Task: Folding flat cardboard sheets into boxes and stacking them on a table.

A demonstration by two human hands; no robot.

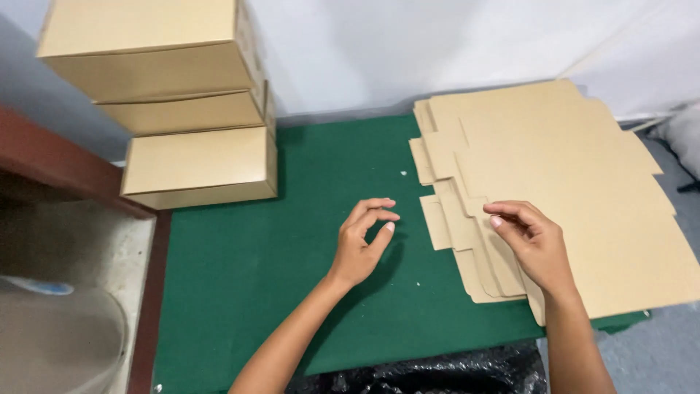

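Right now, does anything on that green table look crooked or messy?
Slightly. The flat cardboard sheets are fanned out, edges stepped rather than flush, under the right hand. The stacked boxes sit a bit offset. Nothing looks damaged.

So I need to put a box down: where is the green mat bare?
Bare green mat lies between the stacked boxes and the left hand. The right side is crowded: flat cardboard sheets lie under the right hand.
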